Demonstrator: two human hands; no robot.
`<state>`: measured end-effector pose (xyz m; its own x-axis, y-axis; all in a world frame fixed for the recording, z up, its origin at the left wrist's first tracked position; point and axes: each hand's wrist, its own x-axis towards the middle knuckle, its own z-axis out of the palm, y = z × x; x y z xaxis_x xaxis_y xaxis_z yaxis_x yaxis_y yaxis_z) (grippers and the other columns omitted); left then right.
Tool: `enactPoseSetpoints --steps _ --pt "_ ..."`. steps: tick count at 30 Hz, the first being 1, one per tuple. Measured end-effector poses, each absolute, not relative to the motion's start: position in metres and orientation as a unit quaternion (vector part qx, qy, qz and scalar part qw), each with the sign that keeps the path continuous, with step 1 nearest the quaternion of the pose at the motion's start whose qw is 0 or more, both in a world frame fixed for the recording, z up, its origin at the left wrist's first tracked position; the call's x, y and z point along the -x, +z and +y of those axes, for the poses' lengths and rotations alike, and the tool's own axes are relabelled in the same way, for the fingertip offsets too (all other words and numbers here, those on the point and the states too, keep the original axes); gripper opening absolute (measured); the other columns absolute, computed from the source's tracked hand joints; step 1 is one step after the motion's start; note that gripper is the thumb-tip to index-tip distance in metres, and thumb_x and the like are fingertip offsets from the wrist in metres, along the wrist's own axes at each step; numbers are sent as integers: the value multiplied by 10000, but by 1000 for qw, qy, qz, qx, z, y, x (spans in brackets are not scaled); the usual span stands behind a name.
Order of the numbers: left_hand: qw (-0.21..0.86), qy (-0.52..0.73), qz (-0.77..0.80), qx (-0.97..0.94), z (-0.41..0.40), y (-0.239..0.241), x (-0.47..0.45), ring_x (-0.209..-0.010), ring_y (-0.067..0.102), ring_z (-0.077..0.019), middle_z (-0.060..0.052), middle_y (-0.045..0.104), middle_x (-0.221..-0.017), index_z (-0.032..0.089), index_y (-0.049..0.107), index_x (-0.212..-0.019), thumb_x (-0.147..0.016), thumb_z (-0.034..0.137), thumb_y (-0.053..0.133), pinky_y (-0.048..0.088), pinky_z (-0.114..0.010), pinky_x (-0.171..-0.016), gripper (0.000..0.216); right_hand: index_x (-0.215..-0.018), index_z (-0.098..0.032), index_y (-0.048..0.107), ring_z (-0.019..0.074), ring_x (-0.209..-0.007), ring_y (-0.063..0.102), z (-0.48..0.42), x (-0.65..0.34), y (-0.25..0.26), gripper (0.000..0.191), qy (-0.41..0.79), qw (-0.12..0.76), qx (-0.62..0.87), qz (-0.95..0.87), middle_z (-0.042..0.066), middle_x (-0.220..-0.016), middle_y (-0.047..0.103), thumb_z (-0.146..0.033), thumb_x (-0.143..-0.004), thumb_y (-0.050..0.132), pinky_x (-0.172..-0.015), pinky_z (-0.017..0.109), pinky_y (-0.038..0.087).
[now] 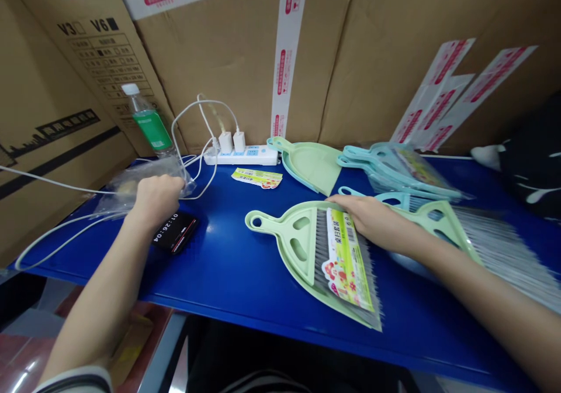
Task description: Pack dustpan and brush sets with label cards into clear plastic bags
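Note:
A green dustpan with a brush and a printed label card lies on the blue table, its handle pointing left. My right hand rests flat on its upper right edge, fingers stretched out. My left hand is closed on a clear plastic bag at the left, just above a black phone that shows a timer.
A water bottle and a white power strip with chargers and cables stand at the back. A loose label card, an empty green dustpan, bagged blue sets and another green brush set lie around. Cardboard boxes wall the back.

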<state>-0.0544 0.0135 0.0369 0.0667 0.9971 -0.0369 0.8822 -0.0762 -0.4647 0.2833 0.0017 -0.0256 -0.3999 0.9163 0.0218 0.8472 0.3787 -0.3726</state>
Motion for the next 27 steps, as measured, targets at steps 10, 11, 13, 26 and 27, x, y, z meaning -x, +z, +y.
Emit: enactPoseSetpoints --steps 10,11,13,26,27 --pt "148 156 -548 808 12 18 36 -842 690 -262 -100 676 -1025 168 715 -992 -830 90 404 510 -332 -692 359 -797 -226 534 196 -756 646 3 -285 -26 254 152 110 536 -823 45 -824 690 -30 -733 386 -647 274 444" --pt "137 148 -524 828 10 17 35 -816 689 -248 -86 675 -1007 182 717 -994 -832 92 408 511 -329 -684 360 -787 -228 521 196 -746 643 3 -285 -26 247 152 109 536 -823 43 -809 684 -30 -732 386 -639 274 439" --pt "108 129 -469 867 7 14 33 -780 682 -218 -61 669 -971 206 719 -987 -837 92 413 514 -319 -680 360 -768 -232 497 195 -720 635 3 -284 -25 231 152 107 539 -822 42 -780 671 -33 -735 383 -625 274 428" --pt "-68 -16 -257 964 -7 4 24 -944 627 -152 -27 664 -1056 232 692 -1034 -870 76 441 485 -255 -821 338 -663 -254 383 166 -548 573 3 -290 -20 191 165 125 552 -808 -3 -614 588 -89 -759 369 -530 254 385" --pt "-82 -18 -247 965 -8 5 23 -953 623 -151 -28 668 -1068 229 689 -1041 -877 77 439 485 -254 -823 336 -666 -256 386 169 -535 566 2 -291 -18 177 168 131 550 -808 -2 -610 591 -108 -763 374 -523 260 386"
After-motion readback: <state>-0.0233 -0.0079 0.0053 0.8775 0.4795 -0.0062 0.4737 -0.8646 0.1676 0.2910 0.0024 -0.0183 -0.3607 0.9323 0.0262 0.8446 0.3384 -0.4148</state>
